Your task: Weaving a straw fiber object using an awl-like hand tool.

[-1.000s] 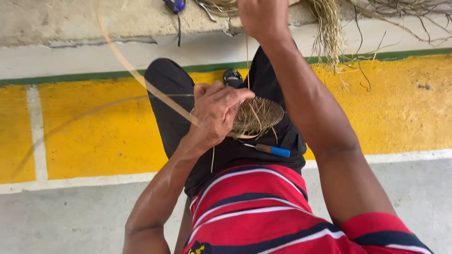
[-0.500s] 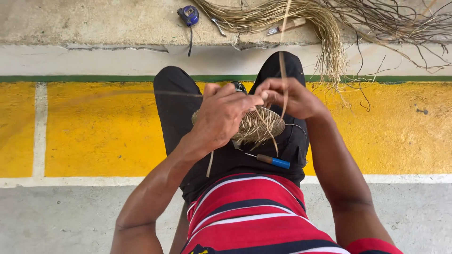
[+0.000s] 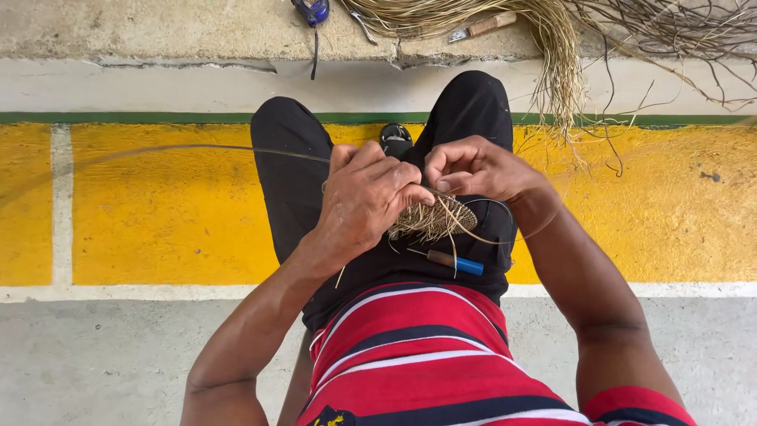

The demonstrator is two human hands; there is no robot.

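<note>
A small round woven straw disc [image 3: 432,221] rests on my lap over black shorts. My left hand [image 3: 364,197] is closed over its left side and grips it. My right hand [image 3: 473,167] sits just above the disc's right edge, with fingertips pinched on a thin straw strand [image 3: 197,149] that runs far out to the left. Loose fibre ends curl off the disc to the right. A small tool with a blue handle [image 3: 456,262] lies on my lap just below the disc.
A bundle of dry straw fibres [image 3: 505,24] lies on the concrete ledge ahead, with a wooden-handled tool [image 3: 482,27] in it and a blue object [image 3: 313,9] to the left. Below the ledge runs a yellow painted band [image 3: 158,213] with white lines, then grey concrete [image 3: 102,363].
My right hand came down from high above, where it pulled the strand up, to the disc's edge. The strand now trails left. The left hand stayed on the disc.
</note>
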